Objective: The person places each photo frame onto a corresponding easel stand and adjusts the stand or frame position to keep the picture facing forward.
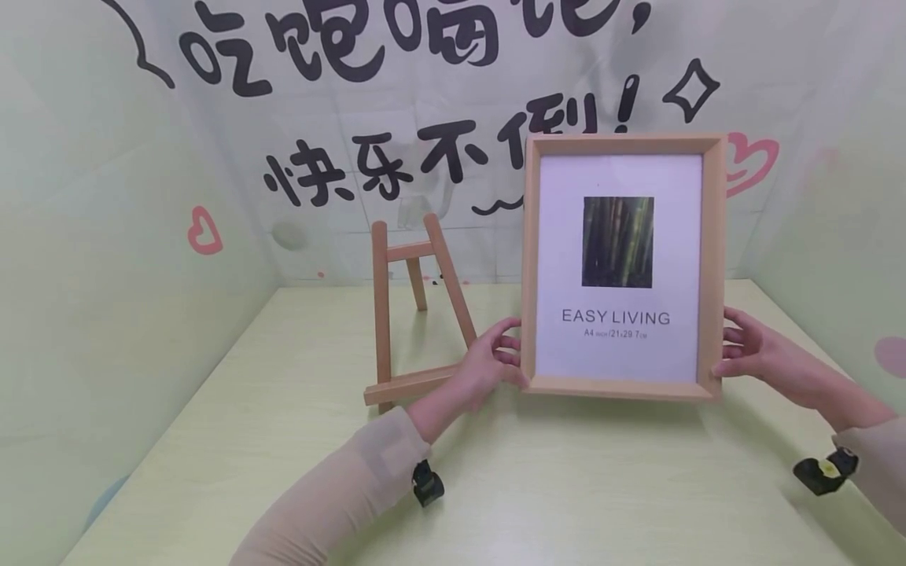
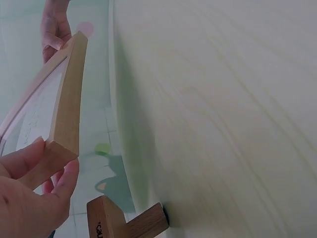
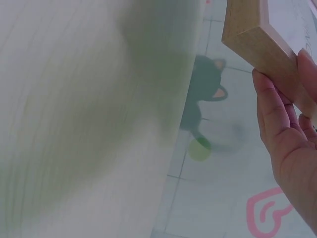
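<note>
"What's where?"

"Leftmost, a brown wooden A-shaped easel (image 1: 382,306), at nine o'clock from the upright pale-wood rectangular picture frame (image 1: 620,387). The left hand (image 1: 488,358) pinches that frame at eight o'clock, opened just its edge's thickness."

"The right hand (image 1: 759,347)?"

"Likewise, at four o'clock. Best keep both grips level, thumbs off the white printed sheet (image 1: 616,363)."

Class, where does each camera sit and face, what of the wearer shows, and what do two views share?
Head: on the head, facing forward and down at the picture frame and easel; left hand, right hand and sleeves show.
Left wrist: on that wrist, facing along the picture frame; both hands show.
Right wrist: on that wrist, facing the picture frame's corner; only the right hand shows.
Both wrist views share the picture frame and table.
</note>
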The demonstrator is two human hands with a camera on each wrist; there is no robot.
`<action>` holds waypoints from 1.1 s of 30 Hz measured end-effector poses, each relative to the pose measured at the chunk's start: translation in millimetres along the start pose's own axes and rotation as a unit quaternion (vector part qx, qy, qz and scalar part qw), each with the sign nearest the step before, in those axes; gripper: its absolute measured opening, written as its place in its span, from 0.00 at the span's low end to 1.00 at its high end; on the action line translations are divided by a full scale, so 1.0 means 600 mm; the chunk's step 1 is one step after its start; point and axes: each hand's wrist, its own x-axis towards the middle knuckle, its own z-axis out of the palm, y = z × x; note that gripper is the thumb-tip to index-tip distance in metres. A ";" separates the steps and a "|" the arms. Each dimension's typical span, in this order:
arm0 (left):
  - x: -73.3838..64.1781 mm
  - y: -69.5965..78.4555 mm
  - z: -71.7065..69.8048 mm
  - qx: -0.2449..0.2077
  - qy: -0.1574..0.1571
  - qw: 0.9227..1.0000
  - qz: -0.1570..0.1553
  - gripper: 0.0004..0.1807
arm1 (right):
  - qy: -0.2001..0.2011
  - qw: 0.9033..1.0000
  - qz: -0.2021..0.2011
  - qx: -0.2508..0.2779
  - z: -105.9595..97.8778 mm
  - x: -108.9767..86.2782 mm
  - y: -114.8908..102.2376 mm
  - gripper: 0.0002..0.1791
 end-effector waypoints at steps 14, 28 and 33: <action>0.005 0.012 -0.017 0.047 0.013 0.999 0.019 0.47 | 0.009 1.000 -0.010 0.017 0.008 0.025 -0.012 0.47; 0.005 0.019 -0.040 0.076 0.029 0.996 0.041 0.46 | 0.017 1.000 0.009 0.009 0.014 0.053 -0.035 0.49; 0.006 0.021 -0.047 0.083 0.035 0.994 0.058 0.47 | 0.018 1.000 -0.001 0.011 0.016 0.063 -0.041 0.49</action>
